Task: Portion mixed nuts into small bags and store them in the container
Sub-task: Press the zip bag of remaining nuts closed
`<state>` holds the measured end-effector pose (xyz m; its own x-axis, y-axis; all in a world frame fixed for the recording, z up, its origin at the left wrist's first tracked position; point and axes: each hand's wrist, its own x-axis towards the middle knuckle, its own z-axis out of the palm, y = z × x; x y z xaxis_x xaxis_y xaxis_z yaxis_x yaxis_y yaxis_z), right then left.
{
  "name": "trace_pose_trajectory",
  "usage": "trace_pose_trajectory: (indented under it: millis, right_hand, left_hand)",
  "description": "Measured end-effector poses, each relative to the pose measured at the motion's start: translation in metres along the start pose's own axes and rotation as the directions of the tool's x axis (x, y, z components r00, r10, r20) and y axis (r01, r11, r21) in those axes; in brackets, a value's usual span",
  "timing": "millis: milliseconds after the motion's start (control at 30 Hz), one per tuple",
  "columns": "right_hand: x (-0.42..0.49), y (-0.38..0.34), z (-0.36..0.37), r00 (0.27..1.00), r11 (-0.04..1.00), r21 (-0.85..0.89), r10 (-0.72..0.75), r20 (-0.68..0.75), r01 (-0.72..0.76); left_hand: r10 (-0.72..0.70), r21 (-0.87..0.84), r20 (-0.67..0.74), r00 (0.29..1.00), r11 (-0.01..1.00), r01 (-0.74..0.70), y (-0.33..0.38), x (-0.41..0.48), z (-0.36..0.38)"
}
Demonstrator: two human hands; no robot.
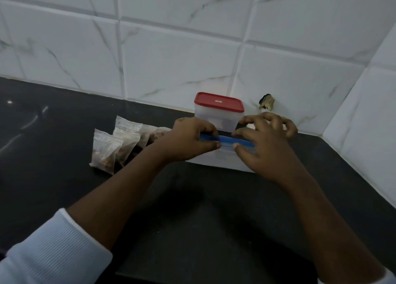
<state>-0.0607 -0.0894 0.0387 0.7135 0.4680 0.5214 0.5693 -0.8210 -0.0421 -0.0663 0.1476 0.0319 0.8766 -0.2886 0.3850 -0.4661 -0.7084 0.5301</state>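
One bag (218, 160), pinched at its seal (227, 141).
The left hand (192, 140) and right hand (264, 143) grip it, tub (218, 112) just behind.

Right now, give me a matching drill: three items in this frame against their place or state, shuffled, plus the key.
Items:
1 container
2 small nut bags
3 blue-strip zip bag

States:
A pinched along its top by the left hand and right hand
B red lid on, by the tiled wall
C clustered on the counter, left of both hands

Pairs: 1-B, 2-C, 3-A
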Motion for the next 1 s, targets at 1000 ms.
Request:
trace_pose_trajectory:
  millis: [1000]
  right_hand:
    - [0.005,-0.007,0.012,0.999,0.996,-0.081,-0.036,-0.036,0.033]
  left_hand:
    - [-0.034,0.422,0.049,0.998,0.906,0.010,0.011,0.012,0.004]
